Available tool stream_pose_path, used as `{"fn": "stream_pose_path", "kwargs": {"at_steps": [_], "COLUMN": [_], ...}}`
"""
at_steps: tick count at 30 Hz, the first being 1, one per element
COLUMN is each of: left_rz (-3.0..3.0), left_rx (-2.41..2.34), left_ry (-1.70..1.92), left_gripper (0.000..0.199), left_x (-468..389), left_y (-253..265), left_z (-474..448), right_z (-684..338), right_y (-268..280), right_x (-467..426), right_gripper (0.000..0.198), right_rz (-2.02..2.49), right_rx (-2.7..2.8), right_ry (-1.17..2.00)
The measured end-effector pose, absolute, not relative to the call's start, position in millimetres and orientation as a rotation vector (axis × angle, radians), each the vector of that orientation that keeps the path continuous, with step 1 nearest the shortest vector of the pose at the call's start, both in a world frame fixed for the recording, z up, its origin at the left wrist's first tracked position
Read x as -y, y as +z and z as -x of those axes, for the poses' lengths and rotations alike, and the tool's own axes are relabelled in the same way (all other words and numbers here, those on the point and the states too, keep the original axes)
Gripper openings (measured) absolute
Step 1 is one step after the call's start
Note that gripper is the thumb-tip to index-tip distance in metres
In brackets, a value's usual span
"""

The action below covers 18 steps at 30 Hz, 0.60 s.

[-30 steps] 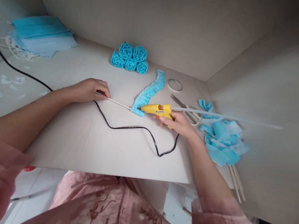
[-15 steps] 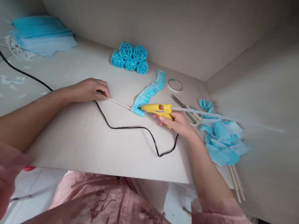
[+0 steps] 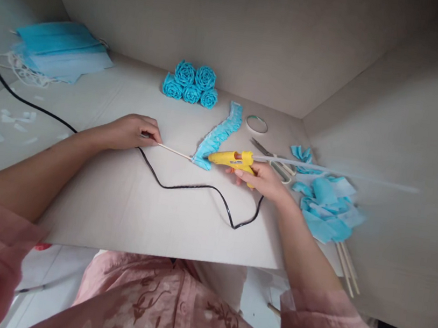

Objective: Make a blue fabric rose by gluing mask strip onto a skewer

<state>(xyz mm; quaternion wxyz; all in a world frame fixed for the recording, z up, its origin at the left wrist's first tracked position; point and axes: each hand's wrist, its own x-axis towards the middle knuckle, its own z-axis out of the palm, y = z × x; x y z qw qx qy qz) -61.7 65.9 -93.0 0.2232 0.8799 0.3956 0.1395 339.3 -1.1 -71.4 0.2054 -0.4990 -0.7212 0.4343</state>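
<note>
Between the fingertips of my left hand (image 3: 136,133) is one end of a thin wooden stick (image 3: 174,151). The stick's far end meets the lower end of a gathered blue fabric strip (image 3: 219,131), which lies curved across the table. My right hand (image 3: 255,177) is closed around the handle of a yellow hot glue gun (image 3: 231,159). Its nozzle points left, at the strip's lower end; whether it touches the fabric I cannot tell. A long translucent glue stick (image 3: 335,173) juts from the gun's back.
Several blue fabric roses (image 3: 193,84) are stacked at the back. Scissors (image 3: 274,158) and a tape ring (image 3: 257,124) lie right of the strip, near blue scraps (image 3: 327,206) and wooden sticks (image 3: 346,269). Face masks (image 3: 64,50) sit back left. A black cord (image 3: 183,186) crosses the table.
The glue gun has shifted very slightly to the right along the strip's lower end. My left hand and the stick stay in place.
</note>
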Motion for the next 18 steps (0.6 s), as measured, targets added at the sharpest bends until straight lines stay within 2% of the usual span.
{"fn": "stream_pose_path", "kwargs": {"at_steps": [18], "left_rz": [-2.425], "left_rx": [-1.098], "left_ry": [0.379], "left_gripper": [0.039], "left_x": [-65.1], "left_y": [-92.3], "left_z": [61.6], "right_z": [-342.9], "right_y": [-67.4], "right_x": [0.4], "right_gripper": [0.051], "right_rz": [1.403], "right_rx": [1.993], "right_ry": [1.185]}}
